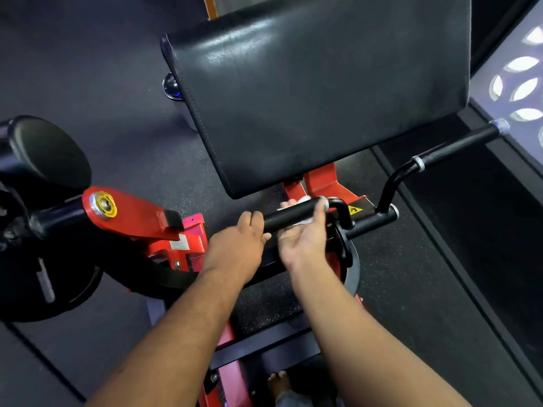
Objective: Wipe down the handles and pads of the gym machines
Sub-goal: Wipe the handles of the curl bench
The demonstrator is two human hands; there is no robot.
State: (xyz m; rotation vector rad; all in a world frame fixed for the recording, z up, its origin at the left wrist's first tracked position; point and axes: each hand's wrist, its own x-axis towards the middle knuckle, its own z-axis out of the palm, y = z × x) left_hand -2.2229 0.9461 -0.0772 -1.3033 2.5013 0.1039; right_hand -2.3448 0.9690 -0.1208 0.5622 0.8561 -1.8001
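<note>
On speckled rubber flooring (390, 277), left hand (235, 251) grips the foam handle (293, 214); right hand (304, 239) fingers wrap a white cloth (302, 222) around it.

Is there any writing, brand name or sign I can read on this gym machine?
No words or numbers can be read.
Yellow warning sticker on the red frame by the handle: a black symbol only, too small to make out.
Silver label on the red bracket: too blurred to read.
</note>
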